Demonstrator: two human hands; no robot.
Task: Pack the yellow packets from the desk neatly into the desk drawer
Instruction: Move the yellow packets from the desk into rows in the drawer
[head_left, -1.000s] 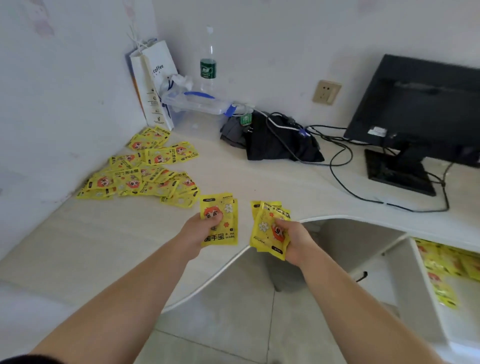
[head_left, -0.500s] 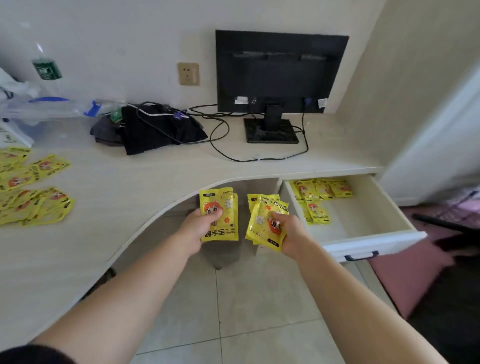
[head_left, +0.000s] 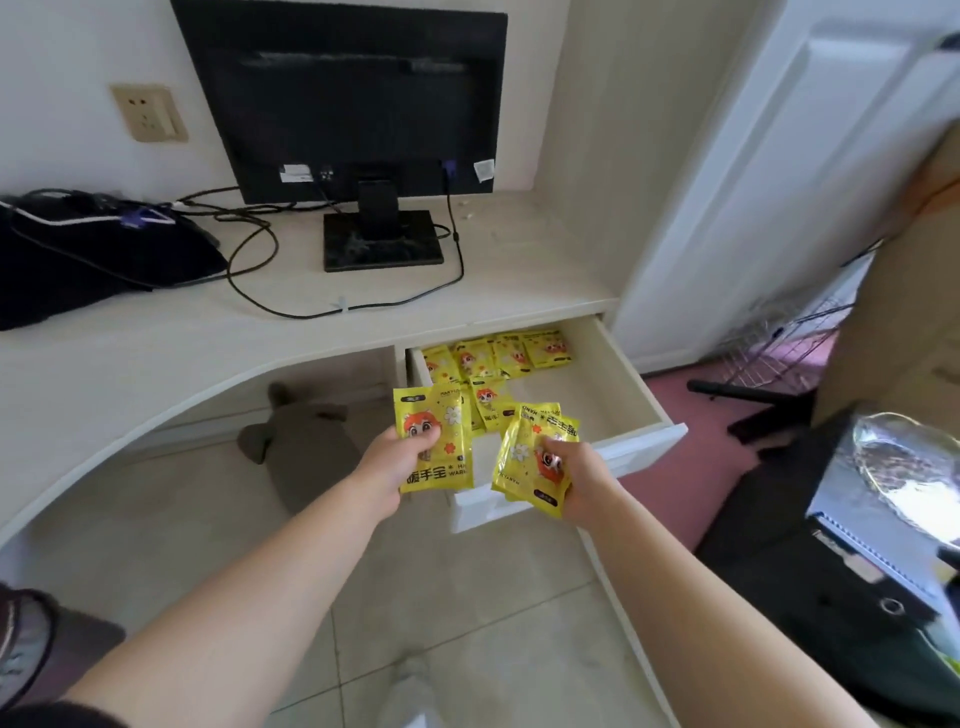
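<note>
My left hand (head_left: 396, 460) grips a yellow packet (head_left: 436, 421) with an orange cartoon face, held upright just left of the open drawer (head_left: 631, 379). My right hand (head_left: 576, 475) grips a small fanned bunch of yellow packets (head_left: 524, 447) over the drawer's front edge. Inside the drawer, several yellow packets (head_left: 498, 356) lie in a row along the back, with more below them near the left wall. The drawer's right half shows bare bottom.
A black monitor (head_left: 353, 98) stands on the desk (head_left: 156, 343) with cables (head_left: 260, 291) and a dark cloth bundle (head_left: 78, 254) to its left. A grey cushion (head_left: 306, 436) lies under the desk. A black box with a notebook (head_left: 852, 561) sits at the right.
My view has swung right, from the desk's packet pile to the open drawer. Both hands have carried their packets along and now hover at the drawer's front.
</note>
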